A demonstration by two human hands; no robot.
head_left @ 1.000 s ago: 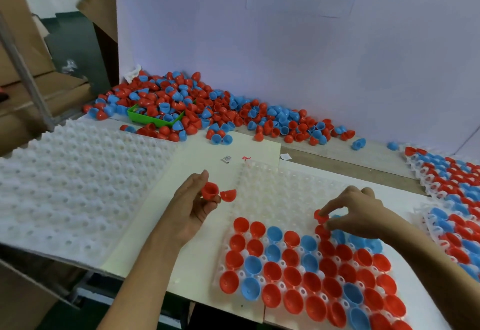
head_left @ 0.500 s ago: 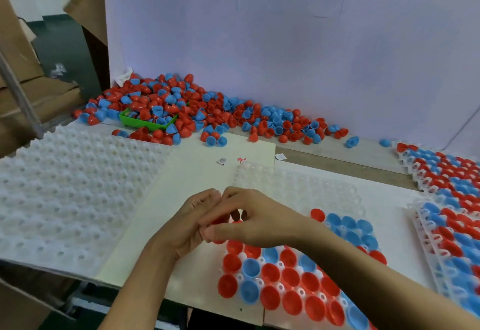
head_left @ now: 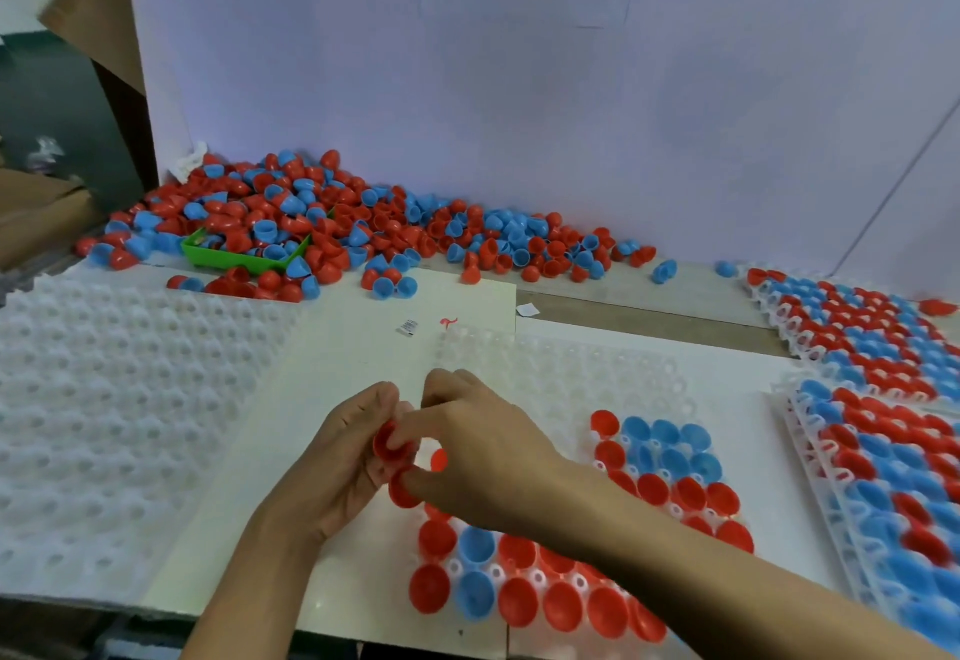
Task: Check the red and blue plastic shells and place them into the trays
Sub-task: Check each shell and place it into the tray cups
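The white board behind carries printed characters, 次品筛选. Both hands meet over the near tray. The left hand curls its fingers round a red shell, a glossy plastic dome, and the right hand pinches at the same cluster, its fingertips on a second red shell just below the first. Below and right of the fingers, the clear dimpled tray holds red and blue shells open side up. Beyond the fingers a loose pile of shells lies round a green bin. A white foam tray sits left of them.
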